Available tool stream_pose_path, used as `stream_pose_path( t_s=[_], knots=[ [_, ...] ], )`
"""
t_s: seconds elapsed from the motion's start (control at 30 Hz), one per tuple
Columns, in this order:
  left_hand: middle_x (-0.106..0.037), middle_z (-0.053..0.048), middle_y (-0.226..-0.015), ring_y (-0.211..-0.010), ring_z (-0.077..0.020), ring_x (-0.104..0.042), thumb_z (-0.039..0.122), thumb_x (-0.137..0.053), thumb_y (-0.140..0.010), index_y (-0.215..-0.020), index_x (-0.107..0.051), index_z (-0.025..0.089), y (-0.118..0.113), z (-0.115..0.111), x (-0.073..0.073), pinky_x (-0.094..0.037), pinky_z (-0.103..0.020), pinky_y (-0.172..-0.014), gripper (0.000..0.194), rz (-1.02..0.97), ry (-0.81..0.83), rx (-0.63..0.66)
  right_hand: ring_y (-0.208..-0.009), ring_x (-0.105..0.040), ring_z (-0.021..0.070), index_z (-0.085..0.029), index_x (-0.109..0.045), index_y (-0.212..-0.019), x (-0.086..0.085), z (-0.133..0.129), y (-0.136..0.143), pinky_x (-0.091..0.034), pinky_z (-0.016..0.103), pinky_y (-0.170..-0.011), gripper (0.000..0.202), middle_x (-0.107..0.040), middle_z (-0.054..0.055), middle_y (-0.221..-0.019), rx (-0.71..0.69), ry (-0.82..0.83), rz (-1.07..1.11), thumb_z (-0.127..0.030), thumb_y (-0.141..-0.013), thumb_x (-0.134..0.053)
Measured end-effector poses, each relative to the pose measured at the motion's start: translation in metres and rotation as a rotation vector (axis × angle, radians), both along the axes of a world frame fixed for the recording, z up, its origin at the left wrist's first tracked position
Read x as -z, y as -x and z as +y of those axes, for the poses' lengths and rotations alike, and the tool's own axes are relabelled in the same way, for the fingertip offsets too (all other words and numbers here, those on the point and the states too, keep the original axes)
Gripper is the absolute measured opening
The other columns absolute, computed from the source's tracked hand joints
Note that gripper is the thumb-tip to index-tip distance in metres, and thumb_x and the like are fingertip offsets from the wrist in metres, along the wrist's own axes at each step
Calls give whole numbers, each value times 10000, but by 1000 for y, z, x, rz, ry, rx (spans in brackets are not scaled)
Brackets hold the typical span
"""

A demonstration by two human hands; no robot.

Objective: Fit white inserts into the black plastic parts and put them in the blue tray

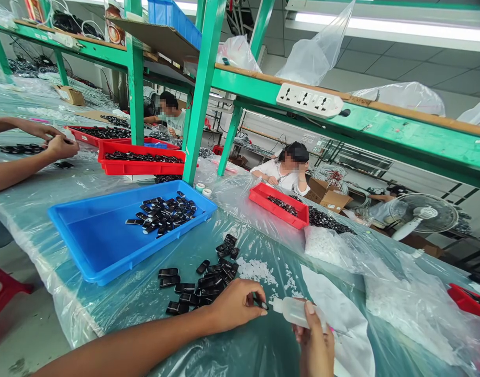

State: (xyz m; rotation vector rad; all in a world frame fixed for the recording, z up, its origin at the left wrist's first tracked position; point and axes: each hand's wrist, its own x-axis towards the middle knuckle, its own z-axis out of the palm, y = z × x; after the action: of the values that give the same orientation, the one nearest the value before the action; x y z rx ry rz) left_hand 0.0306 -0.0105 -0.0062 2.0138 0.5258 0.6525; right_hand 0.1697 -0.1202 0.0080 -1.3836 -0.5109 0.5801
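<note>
My left hand [240, 305] pinches a small black piece [260, 303] between thumb and fingers. Closed around a translucent squeeze bottle [297, 312], my right hand [315, 335] holds it on its side, the nozzle pointing left, close to the black piece. Several black pieces [208, 283] lie in a loose pile beside my left hand. Behind the hands, small white bits [257, 270] are scattered on the plastic-covered table [145, 301]. A white sheet [337, 303] lies under and behind the bottle.
A blue tray [102, 269] with black pieces stands at the left, red trays [141, 166] behind it. A green shelf frame [202, 94] rises beyond. Another person's hands [55, 141] work at far left; people sit across. Bags of white bits [330, 248] lie right.
</note>
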Motion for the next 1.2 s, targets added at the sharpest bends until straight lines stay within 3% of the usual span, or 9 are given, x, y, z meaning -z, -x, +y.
stream_pose_path(
  t_s=[0.23, 0.37, 0.53, 0.73, 0.83, 0.9, 1.0, 1.1, 1.2],
  knots=[
    [-637, -5, -772, -662, -128, -572, 307, -639, -747, -796, -619, 177, 1, -3, -2, -386, -179, -537, 141, -15, -2, -7, -384, -316, 67, -207, -428, -634, 2, 6, -6, -349, 224, -463, 354, -348, -89, -430, -129, -230, 390, -500, -801, -536],
    [-643, -4, -779, -661, -126, -574, 284, -641, -739, -800, -616, 176, 1, -2, -3, -386, -176, -535, 127, -23, 3, -16, -475, -443, 93, -215, -486, -694, 0, 6, -10, -426, 232, -506, 274, -445, -66, -496, -108, -310, 611, -451, -776, -597],
    [-633, 0, -768, -652, -124, -569, 282, -648, -731, -803, -605, 177, 0, -2, 0, -386, -178, -544, 135, -37, 22, -26, -693, -602, 110, -191, -583, -940, 0, 6, -17, -506, 246, -702, 273, -631, -10, -725, -36, -281, 702, -393, -764, -634],
    [-594, 8, -703, -606, -117, -533, 288, -643, -729, -798, -605, 166, 0, -2, 1, -368, -189, -534, 145, -47, 80, -19, -1124, -508, 176, -239, -557, -1084, 8, 8, -31, -418, 337, -941, 407, -617, 3, -1108, -45, -260, 325, -379, -720, -675],
    [-587, 3, -711, -583, -106, -493, 276, -648, -720, -786, -599, 150, 0, 0, -2, -346, -191, -517, 150, -77, 152, -49, -1176, -464, 175, -243, -547, -1105, 15, 7, -52, -348, 305, -987, 418, -578, -7, -1190, 16, -40, -64, -454, -747, -601],
    [-582, -5, -727, -579, -99, -462, 272, -655, -713, -790, -592, 138, -1, 3, -4, -337, -193, -517, 167, -114, 201, -88, -1112, -520, 191, -239, -535, -1115, 17, 5, -68, -363, 308, -955, 467, -611, 6, -1138, 45, 156, -240, -491, -726, -586],
    [-541, 4, -691, -578, -95, -424, 270, -645, -726, -793, -582, 128, 0, 9, -7, -322, -195, -524, 169, -174, 212, -135, -852, -630, 232, -191, -570, -995, 17, 1, -87, -453, 321, -782, 509, -687, 34, -868, -20, 308, -314, -492, -595, -662],
    [-500, 17, -658, -582, -95, -415, 274, -622, -752, -776, -562, 131, 2, 18, -11, -308, -195, -530, 157, -233, 186, -161, -601, -610, 211, -208, -561, -849, 19, -4, -95, -437, 305, -597, 398, -651, -5, -639, -64, 436, -429, -432, -543, -682],
    [-480, 24, -644, -575, -93, -413, 283, -608, -768, -752, -533, 138, 4, 26, -14, -301, -191, -522, 165, -283, 177, -191, -542, -577, 200, -241, -533, -819, 23, -9, -98, -399, 304, -561, 320, -599, -39, -561, -53, 520, -540, -399, -567, -651]
  ],
)
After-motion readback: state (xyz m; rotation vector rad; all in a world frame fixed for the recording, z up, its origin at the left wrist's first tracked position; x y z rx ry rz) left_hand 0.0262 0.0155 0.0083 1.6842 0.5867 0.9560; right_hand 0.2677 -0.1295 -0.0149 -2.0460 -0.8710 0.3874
